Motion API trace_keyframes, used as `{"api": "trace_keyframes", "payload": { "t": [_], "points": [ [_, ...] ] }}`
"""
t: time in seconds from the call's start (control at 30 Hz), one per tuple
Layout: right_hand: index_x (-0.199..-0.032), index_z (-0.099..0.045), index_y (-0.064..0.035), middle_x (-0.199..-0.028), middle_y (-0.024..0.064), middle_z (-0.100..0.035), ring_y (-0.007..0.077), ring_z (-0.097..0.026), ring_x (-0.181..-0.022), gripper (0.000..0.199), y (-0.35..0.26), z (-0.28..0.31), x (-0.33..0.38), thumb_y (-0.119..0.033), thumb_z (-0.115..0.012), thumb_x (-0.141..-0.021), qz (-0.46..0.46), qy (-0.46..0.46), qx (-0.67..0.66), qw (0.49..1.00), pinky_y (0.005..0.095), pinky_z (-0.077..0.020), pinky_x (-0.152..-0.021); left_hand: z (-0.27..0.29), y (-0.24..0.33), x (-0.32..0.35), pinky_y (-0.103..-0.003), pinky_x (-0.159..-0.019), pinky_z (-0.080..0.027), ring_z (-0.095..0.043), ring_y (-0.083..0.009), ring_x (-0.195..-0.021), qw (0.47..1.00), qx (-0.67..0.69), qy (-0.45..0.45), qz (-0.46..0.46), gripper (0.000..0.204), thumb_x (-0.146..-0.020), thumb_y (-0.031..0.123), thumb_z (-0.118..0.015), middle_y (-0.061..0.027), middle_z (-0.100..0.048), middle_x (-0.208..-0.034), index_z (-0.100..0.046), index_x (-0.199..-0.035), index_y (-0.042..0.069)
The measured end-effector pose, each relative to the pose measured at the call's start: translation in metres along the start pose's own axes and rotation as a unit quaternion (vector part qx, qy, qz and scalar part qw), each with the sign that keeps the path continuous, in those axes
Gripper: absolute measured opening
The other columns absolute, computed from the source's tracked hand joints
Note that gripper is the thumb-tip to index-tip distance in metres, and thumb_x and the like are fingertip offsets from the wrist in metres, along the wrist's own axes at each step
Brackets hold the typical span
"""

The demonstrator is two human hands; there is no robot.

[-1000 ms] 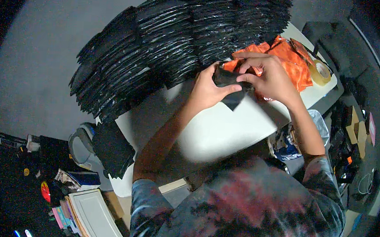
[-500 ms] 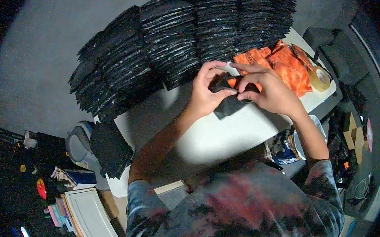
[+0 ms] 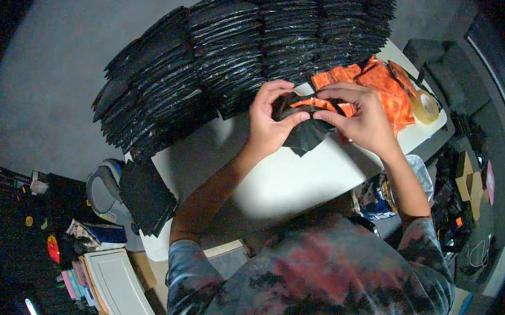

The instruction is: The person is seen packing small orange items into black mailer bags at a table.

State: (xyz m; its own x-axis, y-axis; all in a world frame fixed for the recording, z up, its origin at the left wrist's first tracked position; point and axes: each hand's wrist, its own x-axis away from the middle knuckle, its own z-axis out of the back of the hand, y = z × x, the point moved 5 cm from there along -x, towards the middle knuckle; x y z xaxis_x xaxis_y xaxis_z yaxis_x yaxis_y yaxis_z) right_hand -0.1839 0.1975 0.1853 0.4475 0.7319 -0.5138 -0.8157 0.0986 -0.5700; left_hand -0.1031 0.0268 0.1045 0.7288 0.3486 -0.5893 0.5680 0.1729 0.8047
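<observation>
Between my hands is a black plastic bag [image 3: 304, 140], its mouth spread apart and its lower part hanging over the white table. Shiny orange material [image 3: 311, 102] shows within the mouth; whether it is a packet or a lining I cannot tell. My left hand [image 3: 266, 122] grips the left edge of the mouth between thumb and fingers. The right edge is pinched in my right hand [image 3: 367, 120], thumb below and fingers above. Just beyond my right hand lies a pile of crinkled orange packets [image 3: 389, 88].
Long stacked rows of black bags [image 3: 231, 45] fill the far side of the white table [image 3: 286, 180]. A roll of clear tape [image 3: 426, 107] sits at the right edge. More black bags [image 3: 146, 197] hang over the left corner, beside a grey chair-like object [image 3: 104, 191].
The bag's mouth has been pulled wider, and more orange shows inside it. My hands have shifted slightly, with the right thumb now nearer the left one.
</observation>
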Motion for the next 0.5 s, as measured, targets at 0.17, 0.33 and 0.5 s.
{"api": "trace_keyframes", "payload": {
  "t": [0.17,0.33,0.5],
  "points": [
    [-0.103,-0.078,0.0007,-0.107,0.0159,-0.077,0.0301,-0.073,-0.103,0.033,0.0,0.002,0.0,-0.018,-0.088,-0.078,0.02,0.0,-0.01,1.0,0.0395,-0.0559,-0.093,0.001,0.0,0.001,-0.031,-0.098,-0.052,-0.065,-0.0172,-0.108,1.0,-0.002,-0.001,0.0,0.064,-0.072,-0.005,-0.089,-0.0086,-0.064,-0.115,-0.054,-0.126,0.002],
    [-0.102,-0.079,0.001,-0.103,0.0151,-0.076,0.0288,-0.073,-0.098,0.028,-0.007,0.003,-0.002,-0.013,-0.086,-0.079,0.063,0.003,0.004,0.998,0.0378,-0.0568,-0.089,-0.001,0.002,0.001,-0.031,-0.098,-0.052,-0.065,-0.0172,-0.109,1.0,0.008,0.001,-0.01,0.065,-0.072,-0.004,-0.089,-0.0091,-0.065,-0.115,-0.054,-0.126,0.002],
    [-0.094,-0.081,-0.0019,-0.092,0.0108,-0.075,0.0254,-0.071,-0.09,0.015,-0.004,-0.005,-0.01,-0.005,-0.082,-0.08,0.061,-0.001,-0.024,0.998,0.0359,-0.0564,-0.082,0.0,-0.001,-0.002,-0.034,-0.1,-0.052,-0.066,-0.0206,-0.112,1.0,0.002,-0.018,0.011,0.074,-0.069,0.006,-0.095,-0.0124,-0.069,-0.118,-0.053,-0.13,0.001]
  ]
}}
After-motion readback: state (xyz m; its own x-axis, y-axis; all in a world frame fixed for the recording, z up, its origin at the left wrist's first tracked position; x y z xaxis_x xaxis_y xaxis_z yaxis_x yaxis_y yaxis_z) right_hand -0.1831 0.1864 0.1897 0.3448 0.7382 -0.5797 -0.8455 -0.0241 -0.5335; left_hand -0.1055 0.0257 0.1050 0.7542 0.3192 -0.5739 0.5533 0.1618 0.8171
